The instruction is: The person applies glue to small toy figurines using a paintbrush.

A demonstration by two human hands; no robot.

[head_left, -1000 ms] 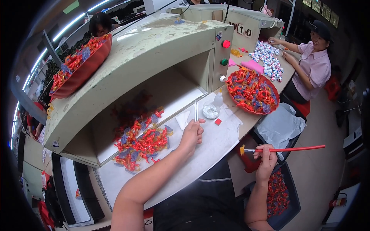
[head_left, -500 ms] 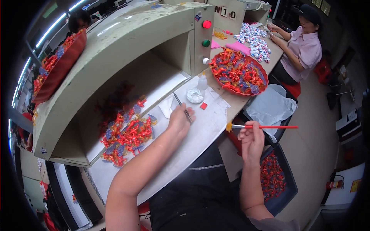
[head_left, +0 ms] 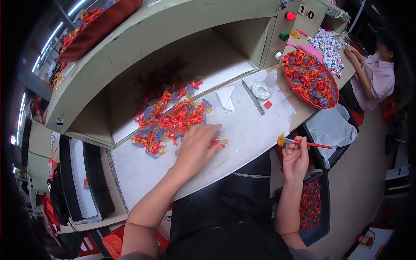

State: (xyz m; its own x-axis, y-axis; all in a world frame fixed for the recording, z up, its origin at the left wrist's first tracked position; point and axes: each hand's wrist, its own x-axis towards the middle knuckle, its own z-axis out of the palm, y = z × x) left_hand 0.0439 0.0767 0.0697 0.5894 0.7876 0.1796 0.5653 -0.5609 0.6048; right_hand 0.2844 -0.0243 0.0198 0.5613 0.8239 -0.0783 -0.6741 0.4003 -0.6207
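My left hand (head_left: 197,147) is on the white-covered table at the near edge of a pile of red, purple and yellow plastic figures (head_left: 173,123). Its fingers are spread, and a red and yellow piece (head_left: 220,142) shows between thumb and fingers; contact there is partly hidden. Over the table's near right edge, my right hand (head_left: 295,160) grips a red-handled paintbrush (head_left: 316,144) with a yellow tuft at its end. A thin grey metal tool (head_left: 252,96) lies beside a folded white tissue (head_left: 225,98) and a small round container of white material (head_left: 260,89).
A booth (head_left: 173,37) arches over the far side. A red basin (head_left: 308,80) of figures stands right, near a clear bottle (head_left: 271,79) and red square (head_left: 268,104). Below right is a dark bin (head_left: 323,216) of red pieces. A co-worker (head_left: 377,80) sits at far right.
My left hand has let go of the grey metal tool, now lying on the table, and moved left to the pile. The paintbrush stays in my right hand. The view has shifted.
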